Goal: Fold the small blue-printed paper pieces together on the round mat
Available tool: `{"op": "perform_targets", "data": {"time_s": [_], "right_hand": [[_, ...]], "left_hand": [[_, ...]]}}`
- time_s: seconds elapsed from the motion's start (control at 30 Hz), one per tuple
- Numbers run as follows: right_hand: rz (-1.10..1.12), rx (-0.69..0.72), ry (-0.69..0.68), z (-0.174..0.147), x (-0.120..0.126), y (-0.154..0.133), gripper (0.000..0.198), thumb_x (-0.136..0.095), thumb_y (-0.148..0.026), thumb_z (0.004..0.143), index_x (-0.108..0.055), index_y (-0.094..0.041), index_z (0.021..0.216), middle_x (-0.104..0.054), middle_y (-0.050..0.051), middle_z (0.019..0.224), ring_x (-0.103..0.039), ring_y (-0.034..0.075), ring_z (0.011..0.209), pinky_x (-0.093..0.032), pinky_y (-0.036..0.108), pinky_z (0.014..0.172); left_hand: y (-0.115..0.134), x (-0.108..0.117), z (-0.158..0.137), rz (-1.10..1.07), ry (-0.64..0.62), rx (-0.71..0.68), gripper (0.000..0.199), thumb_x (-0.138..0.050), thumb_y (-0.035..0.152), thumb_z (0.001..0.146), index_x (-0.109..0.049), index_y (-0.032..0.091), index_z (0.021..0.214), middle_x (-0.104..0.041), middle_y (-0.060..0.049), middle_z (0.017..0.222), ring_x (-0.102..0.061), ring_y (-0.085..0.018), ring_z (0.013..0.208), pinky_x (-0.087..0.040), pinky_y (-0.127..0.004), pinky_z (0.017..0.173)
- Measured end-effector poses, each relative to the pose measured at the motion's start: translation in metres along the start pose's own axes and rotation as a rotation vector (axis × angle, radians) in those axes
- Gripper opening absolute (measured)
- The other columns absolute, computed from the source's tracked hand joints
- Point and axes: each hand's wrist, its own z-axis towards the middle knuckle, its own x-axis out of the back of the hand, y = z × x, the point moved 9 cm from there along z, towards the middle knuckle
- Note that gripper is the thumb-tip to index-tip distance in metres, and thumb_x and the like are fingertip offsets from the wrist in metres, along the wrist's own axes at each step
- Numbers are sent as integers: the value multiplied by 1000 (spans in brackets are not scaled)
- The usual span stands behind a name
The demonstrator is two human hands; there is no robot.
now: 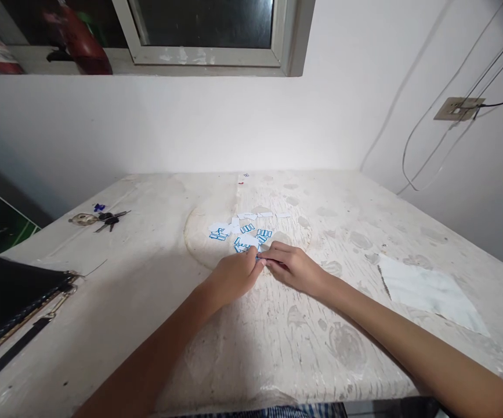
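Observation:
My left hand [237, 270] and my right hand [293, 266] meet over the middle of the table, fingertips pinched together. Between them shows a bit of a small blue-edged paper piece [258, 256], mostly hidden by the fingers. Just beyond the hands lies a loose group of white cut-outs with blue outlines, among them one by the left thumb [245, 241], a striped one [247, 228] and another [263, 234] to the right. More blue-edged pieces [219, 233] lie to the left. Plain white slips [264, 215] form a rough row behind them.
Keys [109, 218] lie on the table [181, 360] at the left, with a dark blue scrap [99, 207] behind. A black zipped pouch [16, 296] sits at the left edge. A white cloth or paper sheet [429, 293] lies right. Cables hang from a wall socket [458, 109].

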Motion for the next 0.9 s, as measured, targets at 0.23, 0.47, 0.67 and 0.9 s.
{"op": "perform_targets", "data": {"time_s": [0.23,0.47,0.67,0.9], "right_hand": [[176,-223,94,-1,19,29,27,-44,-18,82,-60,-21,102,-61,6,97,-55,16,82,-43,29,69],[429,-367,148,-8,8,40,18,-48,-28,82,-61,-20,92,-62,5,90,-55,15,74,-43,29,63],[302,-232,180,-5,4,26,9,-58,-25,77,-65,-20,75,-56,5,92,-50,19,93,-40,36,82],[91,-145,165,3,-5,19,3,-61,-23,75,-64,-22,76,-48,6,98,-44,21,98,-37,40,86]], "left_hand": [[-2,-3,6,124,59,0,24,-22,27,92,-43,18,87,-55,-2,67,-51,-15,55,-24,-25,47],[-8,-7,11,112,111,3,25,-25,34,91,-44,19,89,-58,-2,72,-56,-16,64,-31,-24,53],[-3,-6,4,27,38,-77,22,-38,40,84,-41,19,91,-56,-1,72,-55,-16,62,-28,-24,49],[-1,-4,-1,-51,1,-139,22,-35,37,85,-41,17,93,-54,-1,72,-52,-16,61,-27,-25,49]]}}
